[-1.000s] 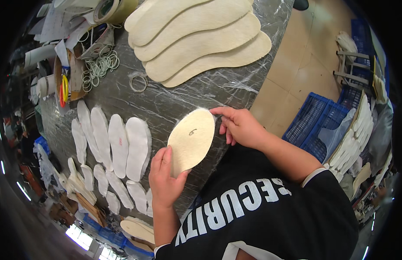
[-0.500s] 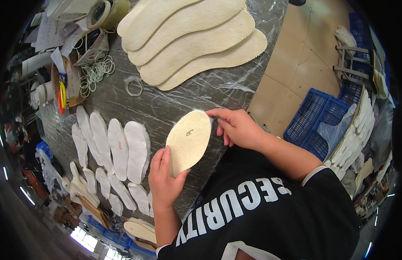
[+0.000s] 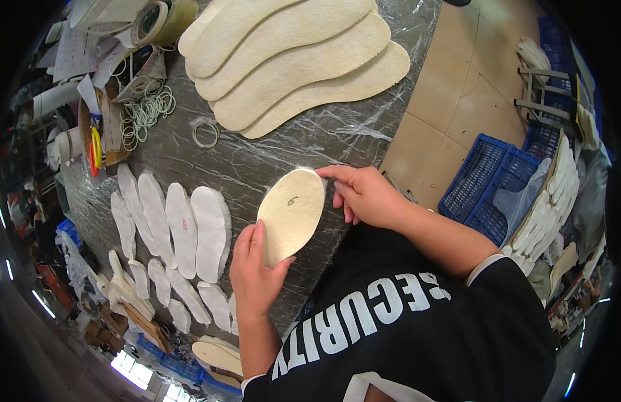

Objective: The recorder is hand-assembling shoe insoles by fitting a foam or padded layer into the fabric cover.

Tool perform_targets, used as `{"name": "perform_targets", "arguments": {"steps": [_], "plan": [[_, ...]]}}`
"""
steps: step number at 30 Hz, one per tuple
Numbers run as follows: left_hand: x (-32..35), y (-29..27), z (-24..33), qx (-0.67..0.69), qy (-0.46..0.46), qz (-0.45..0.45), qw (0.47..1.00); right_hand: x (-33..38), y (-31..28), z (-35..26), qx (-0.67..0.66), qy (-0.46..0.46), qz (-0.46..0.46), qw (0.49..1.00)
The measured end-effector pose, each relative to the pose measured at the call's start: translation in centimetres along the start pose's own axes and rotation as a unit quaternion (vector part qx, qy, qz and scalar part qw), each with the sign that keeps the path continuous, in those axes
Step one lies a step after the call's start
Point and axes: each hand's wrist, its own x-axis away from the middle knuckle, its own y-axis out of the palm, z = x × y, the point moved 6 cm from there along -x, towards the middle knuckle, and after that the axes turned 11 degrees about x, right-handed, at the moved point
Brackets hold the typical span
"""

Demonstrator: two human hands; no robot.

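Dark table (image 3: 190, 164), tiled floor (image 3: 424, 137); left grip (image 3: 257, 278) holds cream insole (image 3: 292, 218); right grip (image 3: 368, 195): closure unclear.

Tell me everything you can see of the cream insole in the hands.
The insole is a cream, felt-like piece, roughly oval, with whitish fuzz along its upper edge and a small dark mark on the visible face. It looks whole and fairly flat, tilted with its upper end to the right, over the dark table. The left hand grips and partly covers its lower end; the right hand has its index fingertip at the upper right edge.
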Motion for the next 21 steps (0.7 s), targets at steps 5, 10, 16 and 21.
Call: {"name": "perform_targets", "arguments": {"steps": [5,10,16,21], "plan": [[-0.1,0.3,-0.2,0.006,-0.006,0.003,1.000,0.0,0.2,0.0,0.000,-0.012,0.004,1.000],[-0.2,0.5,-0.3,0.014,-0.009,0.009,1.000,1.4,-0.2,-3.1,0.300,-0.202,0.151,0.920],[-0.4,0.5,-0.6,0.028,-0.012,-0.017,0.999,-0.1,4.2,-6.7,0.490,-0.363,-0.002,0.793],[0.6,-1.3,-1.5,0.110,-0.028,-0.003,0.993,-1.1,5.8,-6.5,0.597,-0.339,-0.038,0.726]]}}
